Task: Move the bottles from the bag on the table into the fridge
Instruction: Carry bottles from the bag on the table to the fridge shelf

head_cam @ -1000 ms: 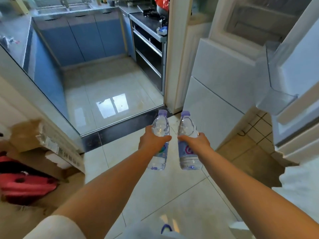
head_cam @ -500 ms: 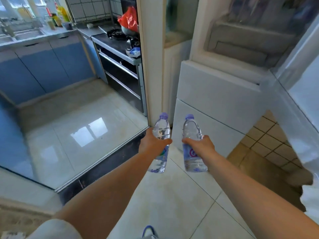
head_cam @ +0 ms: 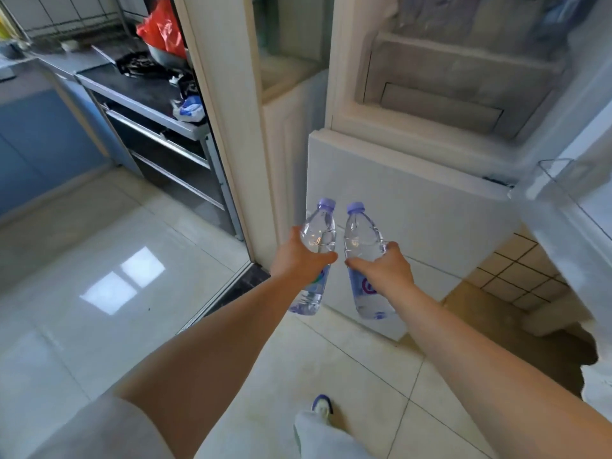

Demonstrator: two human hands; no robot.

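My left hand [head_cam: 299,260] grips a clear water bottle with a purple cap [head_cam: 318,231] around its middle. My right hand [head_cam: 384,270] grips a second, matching bottle [head_cam: 359,230] the same way. Both bottles stand upright, side by side, held out in front of the white fridge [head_cam: 381,180]. The fridge's upper compartment [head_cam: 447,81] stands open above the bottles, with shelves inside. Its open door [head_cam: 569,200], with a clear door bin, hangs at the right. The bag and the table are out of view.
A white door frame [head_cam: 228,127] stands just left of the fridge. Beyond it lies a kitchen with a stove [head_cam: 142,81], a red plastic bag [head_cam: 162,28] and blue cabinets [head_cam: 36,137]. My foot [head_cam: 321,405] is on the pale tiled floor.
I have come closer to the fridge and the view has turned right and up. The open upper compartment now fills the top right. Both hands keep their hold on the bottles.
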